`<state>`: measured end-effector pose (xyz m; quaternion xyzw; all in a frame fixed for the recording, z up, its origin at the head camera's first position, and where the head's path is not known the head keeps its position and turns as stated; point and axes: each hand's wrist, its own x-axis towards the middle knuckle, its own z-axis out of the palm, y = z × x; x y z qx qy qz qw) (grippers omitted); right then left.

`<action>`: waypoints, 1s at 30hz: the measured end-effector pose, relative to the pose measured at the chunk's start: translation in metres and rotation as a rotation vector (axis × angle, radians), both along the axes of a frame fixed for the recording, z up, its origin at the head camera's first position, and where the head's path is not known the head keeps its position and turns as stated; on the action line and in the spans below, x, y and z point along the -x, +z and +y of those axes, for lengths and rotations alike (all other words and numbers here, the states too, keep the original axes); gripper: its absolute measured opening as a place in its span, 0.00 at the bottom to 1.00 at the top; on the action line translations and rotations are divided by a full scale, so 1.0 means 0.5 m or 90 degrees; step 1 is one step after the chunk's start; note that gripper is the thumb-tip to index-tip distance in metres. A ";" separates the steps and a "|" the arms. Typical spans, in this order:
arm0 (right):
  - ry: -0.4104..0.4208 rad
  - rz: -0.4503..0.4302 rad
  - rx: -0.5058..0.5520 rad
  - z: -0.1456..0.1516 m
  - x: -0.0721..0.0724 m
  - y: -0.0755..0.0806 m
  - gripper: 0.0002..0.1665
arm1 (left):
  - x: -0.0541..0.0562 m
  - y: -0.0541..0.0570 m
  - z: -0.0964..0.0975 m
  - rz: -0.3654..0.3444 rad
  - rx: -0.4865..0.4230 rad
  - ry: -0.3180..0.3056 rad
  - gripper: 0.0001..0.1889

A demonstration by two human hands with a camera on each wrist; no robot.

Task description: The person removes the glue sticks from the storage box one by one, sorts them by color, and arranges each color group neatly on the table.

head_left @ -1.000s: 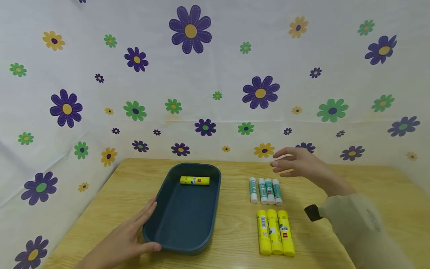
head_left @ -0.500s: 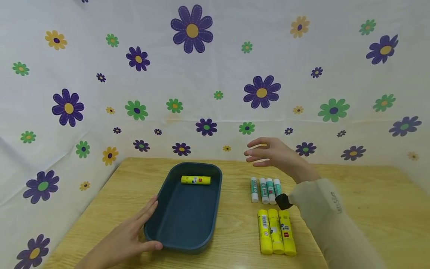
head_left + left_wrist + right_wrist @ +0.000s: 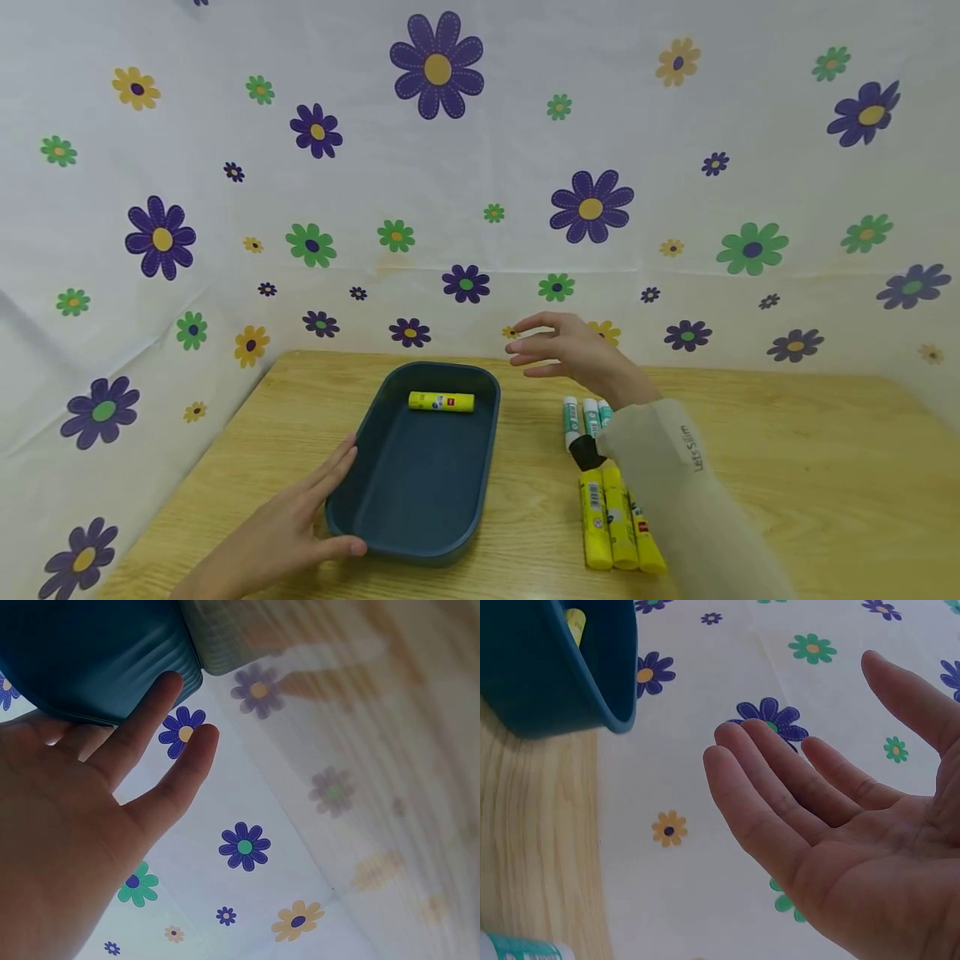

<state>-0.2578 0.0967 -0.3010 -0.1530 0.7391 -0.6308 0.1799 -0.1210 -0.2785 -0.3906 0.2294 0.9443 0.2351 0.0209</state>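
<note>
A dark blue tray (image 3: 420, 492) stands on the wooden table, and one yellow glue stick (image 3: 441, 402) lies across its far end. My left hand (image 3: 288, 521) rests against the tray's near left corner, fingers along the side wall and thumb by the front rim; the left wrist view shows these fingers (image 3: 154, 724) extended on the tray wall. My right hand (image 3: 573, 350) is in the air right of the tray's far end, holding nothing. In the right wrist view its fingers (image 3: 757, 799) are spread and the palm is bare.
Small white-and-green glue sticks (image 3: 572, 417) lie in a row right of the tray, partly hidden by the right sleeve (image 3: 667, 467). Nearer lie three yellow glue sticks (image 3: 596, 521), the rightmost partly covered. A flower-patterned cloth (image 3: 480, 167) hangs behind the table.
My right hand has moved left above the table, from beyond the green glue sticks toward the tray, its sleeve now covering some sticks. The left hand has stayed at the tray.
</note>
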 end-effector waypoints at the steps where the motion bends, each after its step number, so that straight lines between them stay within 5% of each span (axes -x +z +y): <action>1: 0.000 -0.005 0.005 -0.007 0.001 -0.002 0.31 | 0.000 -0.001 0.000 0.003 0.001 -0.001 0.55; 13: 0.008 -0.044 0.041 -0.082 0.013 -0.026 0.27 | -0.003 -0.003 -0.003 0.005 -0.005 -0.003 0.54; 30: 0.027 -0.116 0.002 -0.158 0.045 -0.053 0.30 | -0.003 0.005 0.001 -0.006 -0.005 -0.002 0.55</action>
